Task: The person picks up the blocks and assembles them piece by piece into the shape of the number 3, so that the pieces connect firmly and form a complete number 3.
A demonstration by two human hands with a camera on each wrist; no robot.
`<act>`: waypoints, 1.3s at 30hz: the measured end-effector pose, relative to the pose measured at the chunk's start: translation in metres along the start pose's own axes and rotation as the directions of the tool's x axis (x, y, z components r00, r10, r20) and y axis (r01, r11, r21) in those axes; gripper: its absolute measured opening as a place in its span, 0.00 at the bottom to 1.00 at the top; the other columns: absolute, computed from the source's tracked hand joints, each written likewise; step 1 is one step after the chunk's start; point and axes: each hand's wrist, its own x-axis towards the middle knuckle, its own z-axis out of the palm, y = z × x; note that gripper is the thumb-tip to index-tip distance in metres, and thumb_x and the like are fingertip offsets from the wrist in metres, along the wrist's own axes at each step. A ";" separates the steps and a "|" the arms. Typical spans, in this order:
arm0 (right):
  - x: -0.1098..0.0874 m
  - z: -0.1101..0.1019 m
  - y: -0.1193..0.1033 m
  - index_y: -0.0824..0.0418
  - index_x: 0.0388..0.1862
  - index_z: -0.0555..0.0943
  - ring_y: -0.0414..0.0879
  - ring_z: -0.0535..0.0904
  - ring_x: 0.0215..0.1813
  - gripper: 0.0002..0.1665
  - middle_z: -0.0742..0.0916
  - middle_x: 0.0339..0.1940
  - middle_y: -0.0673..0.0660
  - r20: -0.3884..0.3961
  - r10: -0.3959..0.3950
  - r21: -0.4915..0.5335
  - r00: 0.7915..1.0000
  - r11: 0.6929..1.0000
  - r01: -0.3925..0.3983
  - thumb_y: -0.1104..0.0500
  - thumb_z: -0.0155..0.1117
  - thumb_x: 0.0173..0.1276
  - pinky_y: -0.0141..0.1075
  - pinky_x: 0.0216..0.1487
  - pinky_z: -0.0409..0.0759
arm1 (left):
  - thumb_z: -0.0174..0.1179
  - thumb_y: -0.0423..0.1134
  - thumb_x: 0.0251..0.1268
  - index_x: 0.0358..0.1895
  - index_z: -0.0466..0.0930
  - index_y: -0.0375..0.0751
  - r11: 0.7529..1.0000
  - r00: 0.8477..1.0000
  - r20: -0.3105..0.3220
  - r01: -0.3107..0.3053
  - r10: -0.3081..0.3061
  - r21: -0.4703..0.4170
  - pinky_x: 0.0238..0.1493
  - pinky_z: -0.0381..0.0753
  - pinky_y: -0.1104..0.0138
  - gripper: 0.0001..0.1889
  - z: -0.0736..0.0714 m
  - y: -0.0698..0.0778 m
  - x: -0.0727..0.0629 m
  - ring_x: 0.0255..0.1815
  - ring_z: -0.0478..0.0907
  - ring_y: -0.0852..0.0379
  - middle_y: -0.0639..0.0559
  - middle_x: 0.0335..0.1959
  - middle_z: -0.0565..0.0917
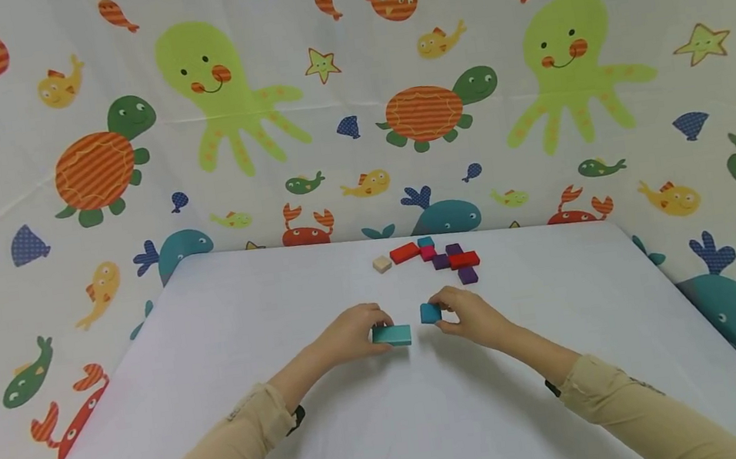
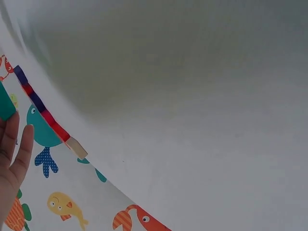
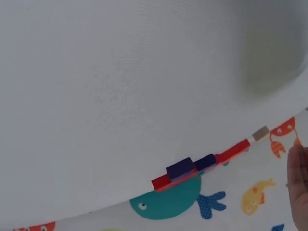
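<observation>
In the head view my left hand (image 1: 354, 334) grips a long turquoise block (image 1: 392, 336) by its left end, thumb in front and fingers behind. A short way to its right, my right hand (image 1: 473, 314) pinches a blue cube (image 1: 430, 313) between thumb and fingers. The two blocks face each other with a small gap between them, over the middle of the table. The left wrist view catches part of the turquoise block (image 2: 6, 103) above the fingers of the left hand (image 2: 14, 159). Only an edge of the right hand (image 3: 298, 183) shows in the right wrist view, its block hidden.
Behind the hands, several blocks lie on the white table (image 1: 265, 297): a beige block (image 1: 382, 264), red blocks (image 1: 404, 253) (image 1: 464, 259), a pink block (image 1: 428, 253), purple blocks (image 1: 468, 275) and a blue block (image 1: 425, 242). A sea-animal patterned cloth (image 1: 345, 163) hangs behind the table.
</observation>
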 end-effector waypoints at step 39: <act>0.026 0.026 0.021 0.69 0.51 0.80 0.51 0.81 0.49 0.20 0.86 0.47 0.60 0.214 -0.001 -0.083 0.977 0.996 0.019 0.62 0.67 0.60 0.43 0.55 0.80 | 0.71 0.42 0.51 0.47 0.82 0.40 0.996 0.995 0.080 0.063 -0.058 -0.065 0.48 0.78 0.65 0.19 0.014 -0.020 0.027 0.38 0.74 0.59 0.51 0.39 0.82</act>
